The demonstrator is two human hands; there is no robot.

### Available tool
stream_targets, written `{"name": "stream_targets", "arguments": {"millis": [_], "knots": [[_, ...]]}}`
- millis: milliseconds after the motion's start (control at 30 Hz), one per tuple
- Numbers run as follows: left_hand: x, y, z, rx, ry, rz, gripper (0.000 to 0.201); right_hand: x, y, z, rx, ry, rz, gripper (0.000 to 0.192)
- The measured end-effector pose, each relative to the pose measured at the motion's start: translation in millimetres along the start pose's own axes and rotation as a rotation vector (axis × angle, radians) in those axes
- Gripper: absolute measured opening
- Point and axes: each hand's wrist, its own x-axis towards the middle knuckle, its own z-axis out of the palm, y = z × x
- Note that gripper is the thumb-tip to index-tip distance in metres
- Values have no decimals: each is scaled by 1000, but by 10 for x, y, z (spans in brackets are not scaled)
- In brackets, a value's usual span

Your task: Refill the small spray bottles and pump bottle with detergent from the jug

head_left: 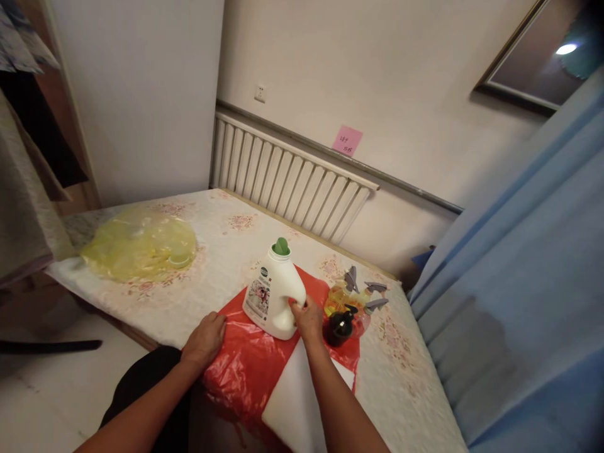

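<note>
A white detergent jug (270,296) with a printed label stands upright on a red plastic bag (245,371); its cap is off and a green spout (282,246) shows in its mouth. My right hand (306,318) is closed round the jug's handle. My left hand (206,340) has its fingers curled on the left edge of the red bag. Right of the jug stand a dark pump bottle (340,327) and several spray bottles with grey triggers, one holding yellow liquid (336,297). Under my right forearm lies a flat white piece (290,399).
A floral cloth (217,251) covers the table. At its left end lies a crumpled yellow plastic bag (136,245) with a round lid-like piece (179,260). Behind are a radiator (287,173) and a pink note (348,139); a blue curtain (514,264) hangs at right.
</note>
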Motion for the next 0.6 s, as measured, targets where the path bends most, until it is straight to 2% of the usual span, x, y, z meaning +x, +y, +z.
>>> {"name": "stream_targets", "arguments": {"millis": [200,333,600], "knots": [[-7,15,-14,3,2,4,34,59,-49,-174,49,88,-5,19],[-16,23,-23,4,4,8,36,-36,-82,-257,85,108,2,19],[-7,-2,3,24,4,13,33,-372,-30,-181,149,44,16,20]]}}
